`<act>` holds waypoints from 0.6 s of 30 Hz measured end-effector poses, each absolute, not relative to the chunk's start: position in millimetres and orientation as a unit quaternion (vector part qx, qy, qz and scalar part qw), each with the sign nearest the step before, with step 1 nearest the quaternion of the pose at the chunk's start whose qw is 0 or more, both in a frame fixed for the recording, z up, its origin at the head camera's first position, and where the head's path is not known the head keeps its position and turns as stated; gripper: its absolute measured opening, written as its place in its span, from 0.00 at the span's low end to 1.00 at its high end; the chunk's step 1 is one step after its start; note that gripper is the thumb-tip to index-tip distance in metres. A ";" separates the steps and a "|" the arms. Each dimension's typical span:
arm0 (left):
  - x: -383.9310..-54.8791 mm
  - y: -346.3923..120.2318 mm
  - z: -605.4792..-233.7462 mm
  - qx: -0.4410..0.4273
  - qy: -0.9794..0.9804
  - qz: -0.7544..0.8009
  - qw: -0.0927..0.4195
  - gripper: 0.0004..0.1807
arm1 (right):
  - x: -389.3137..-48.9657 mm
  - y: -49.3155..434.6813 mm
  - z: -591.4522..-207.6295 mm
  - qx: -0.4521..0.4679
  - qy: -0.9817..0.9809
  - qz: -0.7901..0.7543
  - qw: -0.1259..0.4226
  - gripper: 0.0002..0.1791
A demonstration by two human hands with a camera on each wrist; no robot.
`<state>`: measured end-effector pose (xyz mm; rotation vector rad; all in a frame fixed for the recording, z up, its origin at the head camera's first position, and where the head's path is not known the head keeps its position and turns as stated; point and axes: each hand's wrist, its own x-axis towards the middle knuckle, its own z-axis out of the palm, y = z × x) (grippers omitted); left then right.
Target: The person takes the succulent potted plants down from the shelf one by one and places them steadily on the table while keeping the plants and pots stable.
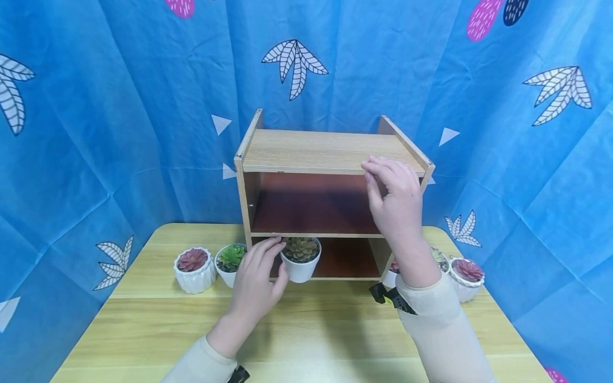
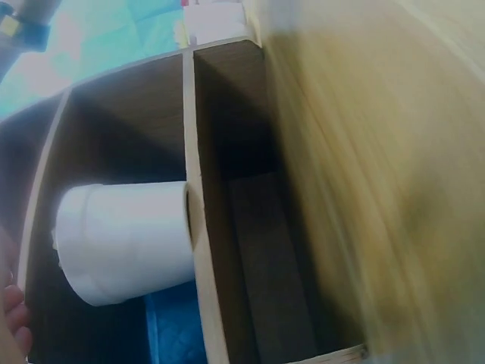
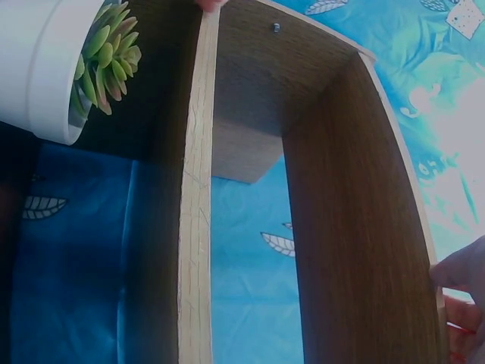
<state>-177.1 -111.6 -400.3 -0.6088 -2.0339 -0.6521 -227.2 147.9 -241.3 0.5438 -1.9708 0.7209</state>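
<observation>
A small two-tier wooden shelf stands on the table. In its lower compartment, at the front, sits a succulent in a white pot, upright; the left wrist view shows the pot sideways. My left hand is just left of this pot, its fingertips at the front edge of the middle board. At the right part of the top board's front edge, my right hand touches the wood with bent, loose fingers. In the right wrist view, its fingers meet that edge. Neither hand visibly holds a plant.
Left of the shelf stand a red succulent and a green succulent in white pots. Several more potted succulents, including a pink one, are at the right, partly behind my arm. A blue patterned cloth hangs behind the table.
</observation>
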 end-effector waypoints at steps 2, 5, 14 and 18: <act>-178.1 -112.2 -402.9 -0.239 -0.825 -0.265 0.437 0.20 | -227.4 147.9 -241.1 0.221 -0.804 0.293 0.467 0.12; -180.1 -113.6 -407.5 -0.227 -0.837 -0.267 0.421 0.21 | -227.6 147.4 -241.2 0.218 -0.806 0.292 0.467 0.11; -185.7 -111.9 -414.3 -0.176 -0.887 -0.285 0.318 0.34 | -227.7 147.3 -241.1 0.213 -0.804 0.296 0.470 0.11; -190.0 -107.9 -414.8 -0.154 -0.901 -0.295 0.280 0.41 | -228.2 147.1 -240.9 0.213 -0.804 0.295 0.470 0.11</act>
